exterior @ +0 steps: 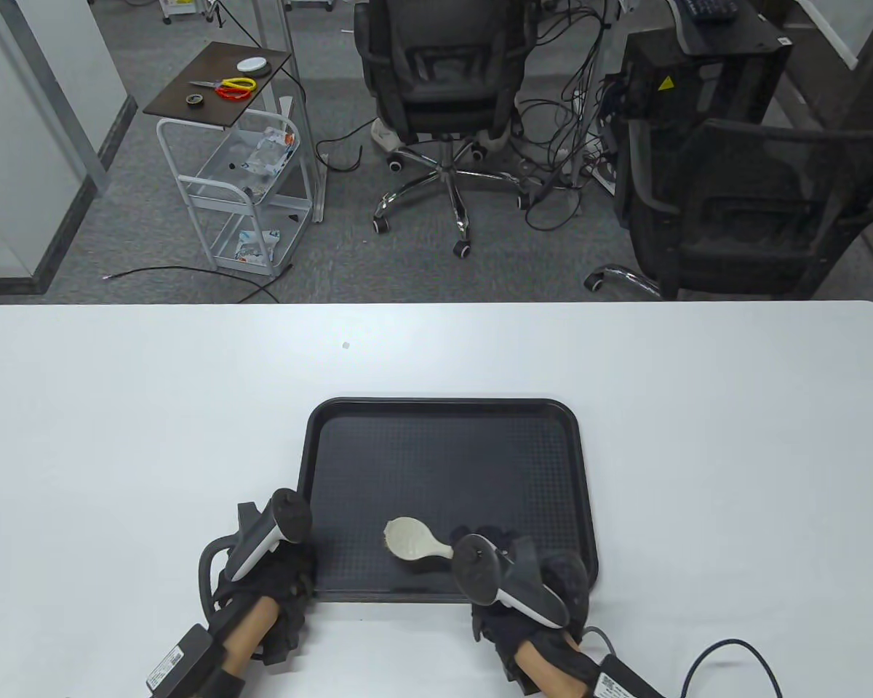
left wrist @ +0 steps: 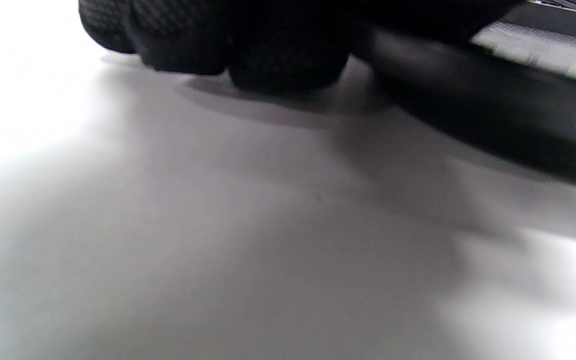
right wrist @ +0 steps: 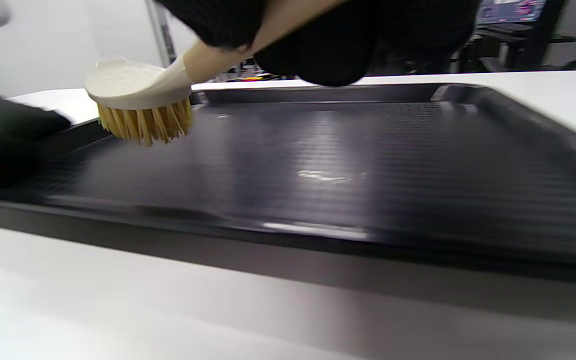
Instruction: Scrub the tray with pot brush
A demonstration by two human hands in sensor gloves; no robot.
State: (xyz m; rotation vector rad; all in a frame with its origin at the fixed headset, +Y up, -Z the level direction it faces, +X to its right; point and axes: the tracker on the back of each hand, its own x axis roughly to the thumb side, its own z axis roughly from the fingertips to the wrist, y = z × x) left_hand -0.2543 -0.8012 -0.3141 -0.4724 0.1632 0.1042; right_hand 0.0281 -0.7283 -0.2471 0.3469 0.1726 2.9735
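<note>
A black textured tray [exterior: 444, 407] lies on the white table, near its front edge. My right hand [exterior: 496, 544] grips the handle of a cream pot brush [exterior: 409, 539], whose head is over the tray's near-left part. In the right wrist view the brush [right wrist: 138, 92] has its tan bristles [right wrist: 143, 122] pointing down at the tray floor [right wrist: 368, 150]; contact is unclear. My left hand [exterior: 291, 574] holds the tray's near-left corner. The left wrist view shows its curled fingers [left wrist: 278, 55] on the table beside the tray rim [left wrist: 493, 110].
A small wet glint [right wrist: 328, 175] shows on the tray floor. White table [exterior: 116, 436] spreads wide on both sides and behind the tray, with a tiny speck [exterior: 345, 345] on it. Office chairs [exterior: 444, 80], a cart [exterior: 240, 182] and cables stand beyond the far edge.
</note>
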